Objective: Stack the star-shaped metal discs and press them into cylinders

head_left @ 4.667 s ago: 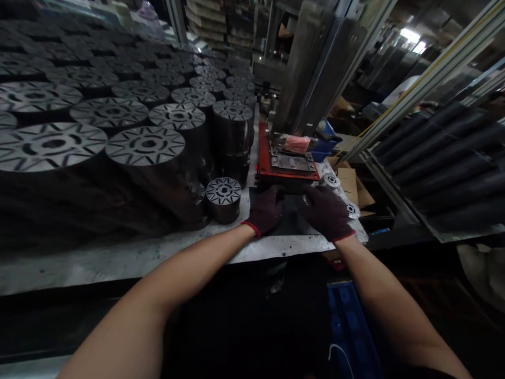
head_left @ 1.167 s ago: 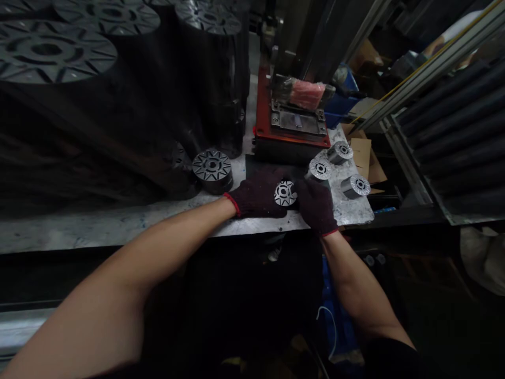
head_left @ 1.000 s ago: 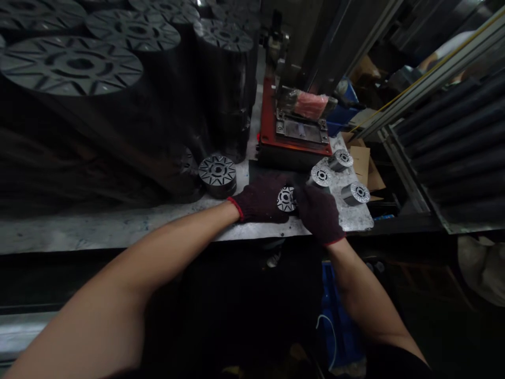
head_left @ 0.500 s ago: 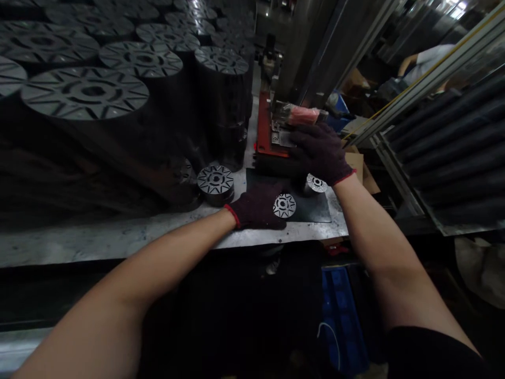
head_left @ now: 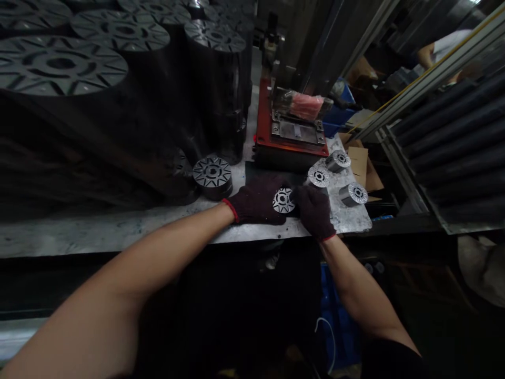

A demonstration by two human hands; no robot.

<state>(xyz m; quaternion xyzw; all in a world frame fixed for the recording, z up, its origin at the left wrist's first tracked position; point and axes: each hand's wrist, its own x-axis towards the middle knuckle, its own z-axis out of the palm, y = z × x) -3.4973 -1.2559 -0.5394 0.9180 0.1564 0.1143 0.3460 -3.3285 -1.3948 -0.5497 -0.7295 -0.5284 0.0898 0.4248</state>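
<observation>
Disc (head_left: 283,200) | left hand (head_left: 257,200) touching | right hand (head_left: 314,212) back from press (head_left: 272,131)

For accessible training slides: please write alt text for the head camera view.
The left hand and right hand, both in dark gloves, meet at a small slotted metal disc on a metal workbench. Tall stacks of larger slotted discs rise at left, and a red-based press stands just beyond the hands.
</observation>
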